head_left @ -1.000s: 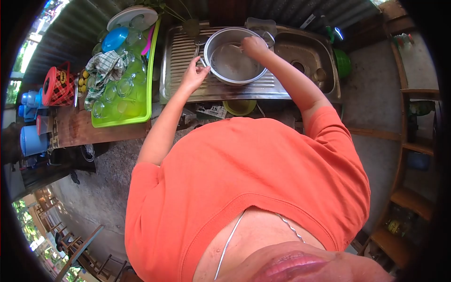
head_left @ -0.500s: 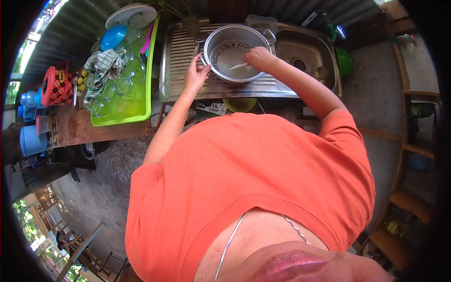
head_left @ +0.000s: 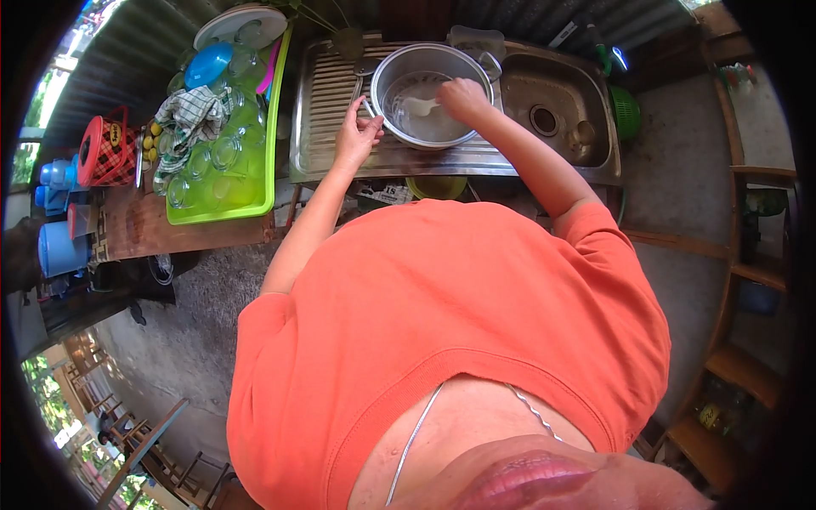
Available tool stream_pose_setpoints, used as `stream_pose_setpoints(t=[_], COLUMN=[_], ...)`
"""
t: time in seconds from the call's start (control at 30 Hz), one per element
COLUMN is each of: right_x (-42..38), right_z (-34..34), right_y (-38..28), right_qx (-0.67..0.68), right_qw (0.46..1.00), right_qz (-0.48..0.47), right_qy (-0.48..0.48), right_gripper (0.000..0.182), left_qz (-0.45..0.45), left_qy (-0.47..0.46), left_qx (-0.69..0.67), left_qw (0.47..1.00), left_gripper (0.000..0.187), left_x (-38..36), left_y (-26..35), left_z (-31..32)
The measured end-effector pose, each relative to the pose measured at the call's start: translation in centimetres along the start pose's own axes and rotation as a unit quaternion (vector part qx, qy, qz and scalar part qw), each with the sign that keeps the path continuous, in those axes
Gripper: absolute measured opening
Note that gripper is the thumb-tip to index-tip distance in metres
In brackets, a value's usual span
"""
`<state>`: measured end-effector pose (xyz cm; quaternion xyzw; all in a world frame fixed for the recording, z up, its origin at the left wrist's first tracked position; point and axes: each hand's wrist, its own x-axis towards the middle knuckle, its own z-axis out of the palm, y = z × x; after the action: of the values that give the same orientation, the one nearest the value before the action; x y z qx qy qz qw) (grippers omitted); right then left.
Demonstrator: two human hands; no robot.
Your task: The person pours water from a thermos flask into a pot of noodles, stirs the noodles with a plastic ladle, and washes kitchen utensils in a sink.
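Note:
A round metal pot stands on the ribbed drainboard of the steel sink unit. My left hand grips the pot's handle on its left side, thumb and fingers closed round it. Over the right part of the pot, my right hand is closed on a pale, flat-bladed scoop like a rice paddle. The blade points left and down inside the pot, near some cloudy liquid or residue on the bottom. My fingers hide the grip end of the paddle.
Right of the pot is the sink basin with its drain. A lime-green tray of glasses, a checked cloth and a blue bowl stand at left. A green basket is beyond the basin.
My right hand has moved slightly left and up over the pot, carrying the paddle, whose blade now shows broader. The left hand still grips the handle.

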<state>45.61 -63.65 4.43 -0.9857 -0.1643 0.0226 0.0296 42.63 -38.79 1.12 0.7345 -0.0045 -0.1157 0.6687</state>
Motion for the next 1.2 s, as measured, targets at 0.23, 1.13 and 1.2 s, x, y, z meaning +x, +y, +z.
stream_pose_setpoints(t=[0.23,1.13,1.2], right_x=[-1.9,-1.8,-1.9], right_z=[-2.7,-0.8,-0.8], right_y=[2.1,2.3,1.9], right_qx=[-0.053,0.025,0.059], right_qw=[0.993,0.997,0.995], right_qz=[0.088,-0.016,-0.048], right_qy=[-0.060,-0.066,-0.061], right_gripper=[0.013,0.012,0.013], left_qz=[0.013,0.025,0.023], left_qy=[-0.009,0.128,0.163], left_qx=[0.067,0.007,-0.008], left_qw=[0.998,0.991,0.986], left_gripper=[0.061,0.044,0.041], left_x=[0.4,-2.7,-5.9], left_y=[-0.8,-1.2,-3.3], left_z=[-0.4,-1.1,-1.4])
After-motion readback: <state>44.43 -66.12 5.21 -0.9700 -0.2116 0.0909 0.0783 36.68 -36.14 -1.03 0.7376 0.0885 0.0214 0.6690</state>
